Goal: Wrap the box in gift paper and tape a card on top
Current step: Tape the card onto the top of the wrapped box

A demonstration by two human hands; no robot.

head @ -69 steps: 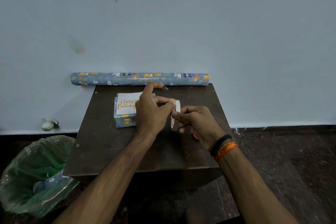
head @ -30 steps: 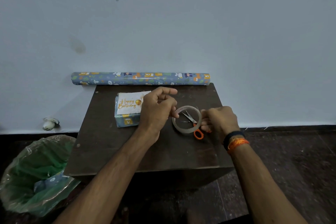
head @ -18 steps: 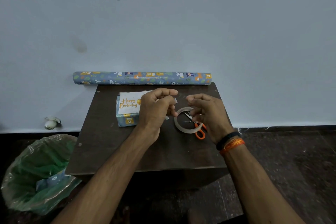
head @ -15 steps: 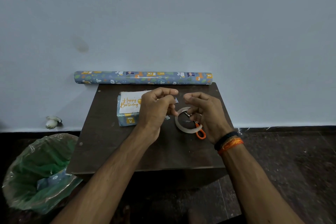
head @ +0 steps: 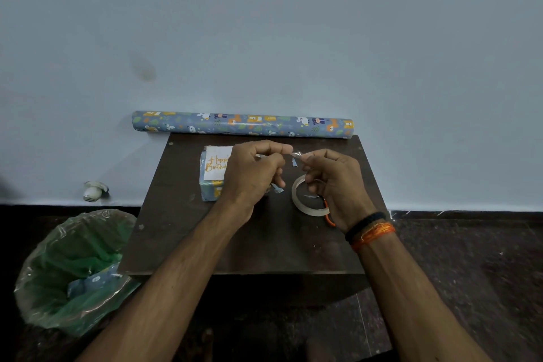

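The box wrapped in blue animal-print gift paper (head: 209,189) lies at centre frame, towards the far left part of the dark brown wooden table (head: 264,244). A white card with gold "Happy Birthday" lettering (head: 216,163) rests on top of it, partly hidden by the left hand (head: 252,173).

Both hands are raised above the table. The left hand and the right hand (head: 335,182) each pinch one end of a short clear strip of tape (head: 296,155) between thumb and forefinger, just right of the box. The beige roll of tape (head: 308,197) lies flat under the right hand, with the orange-handled scissors (head: 328,213) beneath it.

Judged step: wrapping appears complete; taping the card is in hand. The next move calls for carrying the strip left and pressing it across a card edge onto the paper, without letting it curl onto itself.
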